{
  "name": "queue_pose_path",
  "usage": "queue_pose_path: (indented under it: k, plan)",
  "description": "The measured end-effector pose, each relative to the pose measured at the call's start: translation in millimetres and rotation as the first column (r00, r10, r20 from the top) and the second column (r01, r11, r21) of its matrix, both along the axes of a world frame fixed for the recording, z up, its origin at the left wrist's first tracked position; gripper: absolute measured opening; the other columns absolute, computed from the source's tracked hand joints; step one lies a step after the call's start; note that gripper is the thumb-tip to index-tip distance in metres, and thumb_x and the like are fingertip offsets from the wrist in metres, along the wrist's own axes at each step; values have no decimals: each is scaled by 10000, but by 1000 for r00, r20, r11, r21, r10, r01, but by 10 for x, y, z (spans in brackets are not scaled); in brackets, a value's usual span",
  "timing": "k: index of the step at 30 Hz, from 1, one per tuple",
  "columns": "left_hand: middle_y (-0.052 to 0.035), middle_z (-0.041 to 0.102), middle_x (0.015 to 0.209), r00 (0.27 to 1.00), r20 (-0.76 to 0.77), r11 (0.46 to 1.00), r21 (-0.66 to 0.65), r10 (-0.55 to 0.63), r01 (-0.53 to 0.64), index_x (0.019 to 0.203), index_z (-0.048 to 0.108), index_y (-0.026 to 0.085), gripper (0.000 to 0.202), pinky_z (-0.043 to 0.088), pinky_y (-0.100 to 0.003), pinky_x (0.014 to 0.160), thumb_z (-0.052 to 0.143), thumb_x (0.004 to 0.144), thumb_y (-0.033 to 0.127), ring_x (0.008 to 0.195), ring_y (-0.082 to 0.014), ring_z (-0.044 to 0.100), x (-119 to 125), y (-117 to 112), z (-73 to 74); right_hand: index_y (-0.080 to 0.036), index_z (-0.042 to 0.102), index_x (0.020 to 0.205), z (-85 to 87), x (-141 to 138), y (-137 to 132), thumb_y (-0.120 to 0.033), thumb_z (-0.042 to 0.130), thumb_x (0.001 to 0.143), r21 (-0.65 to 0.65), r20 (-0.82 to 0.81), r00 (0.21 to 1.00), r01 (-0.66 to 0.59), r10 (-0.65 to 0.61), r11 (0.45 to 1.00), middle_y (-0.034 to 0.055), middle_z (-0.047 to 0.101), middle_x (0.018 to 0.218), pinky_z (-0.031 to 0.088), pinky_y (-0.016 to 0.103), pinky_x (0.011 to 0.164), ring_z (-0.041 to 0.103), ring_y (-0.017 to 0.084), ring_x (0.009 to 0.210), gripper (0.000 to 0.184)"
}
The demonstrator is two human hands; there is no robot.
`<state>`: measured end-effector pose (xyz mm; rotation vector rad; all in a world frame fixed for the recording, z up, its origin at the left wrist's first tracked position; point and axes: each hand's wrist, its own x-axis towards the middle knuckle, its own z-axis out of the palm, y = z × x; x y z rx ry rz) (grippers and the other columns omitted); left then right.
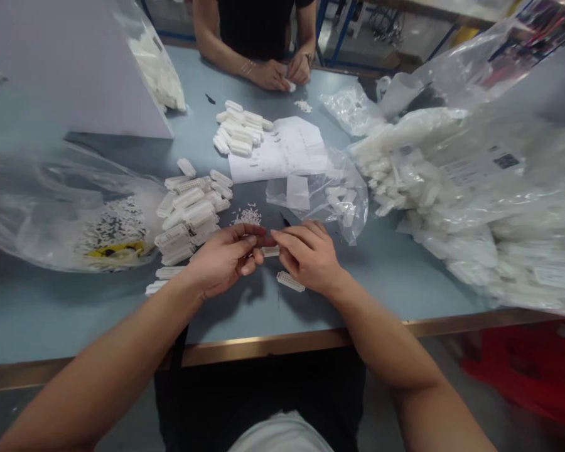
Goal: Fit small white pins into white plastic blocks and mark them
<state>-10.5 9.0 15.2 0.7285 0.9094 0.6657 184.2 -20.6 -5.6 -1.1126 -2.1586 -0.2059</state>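
Left hand (223, 260) and right hand (308, 256) are held fingertips-close, narrowed over a white plastic connector (270, 251); grip cannot be told. A second connector (290, 281) lies below the right fingers.

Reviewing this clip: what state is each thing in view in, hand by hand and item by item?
Left hand: fingers curled, grip unclear.
Right hand: fingers curled, grip unclear.
White plastic connector: between the hands, partly hidden.
Second connector: lying on the table.
Clear plastic bag: lying slack, connectors inside.
Printed paper sheets: lying flat.
Co-worker's hands: together, holding a white piece.
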Motion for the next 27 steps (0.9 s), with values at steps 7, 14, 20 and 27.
queue_pose_path:
  k: [7,14,20,27]
  plan:
    - [12,627,652,998,-63,998,66,-8,12,851,553,167,247,267,-149,389,725,809,339,418,-28,418,22,-44,-10,-227,674,978,16,-67,-15,-169,585,886,-14,-199,979,-43,40,999,26,678,855,513,304,736,590,150,769,140]
    - [37,565,628,997,-76,994,106,-1,9,911,649,159,317,329,-162,443,782,728,380,484,-43,445,8,-22,-52,-238,688,980,30,-102,-30,-226,569,928,-166,-341,940,-81,20,983,32,663,889,531,266,757,618,132,817,130]
    - [55,555,628,944,-311,925,318,-106,209,1081,556,188,300,384,-213,514,620,858,379,520,-84,506,-34,-33,17,-226,694,1021,40,-84,-16,-224,537,929,-309,-328,945,-103,-4,946,51,681,947,545,283,788,643,142,872,182]
    - [27,614,720,901,-409,844,425,-142,326,1121,460,183,290,416,-252,547,534,884,331,533,-102,531,-31,-45,50,-211,704,946,66,-57,3,-202,557,914,-365,-302,952,-160,46,917,34,688,888,518,248,764,640,126,836,151]
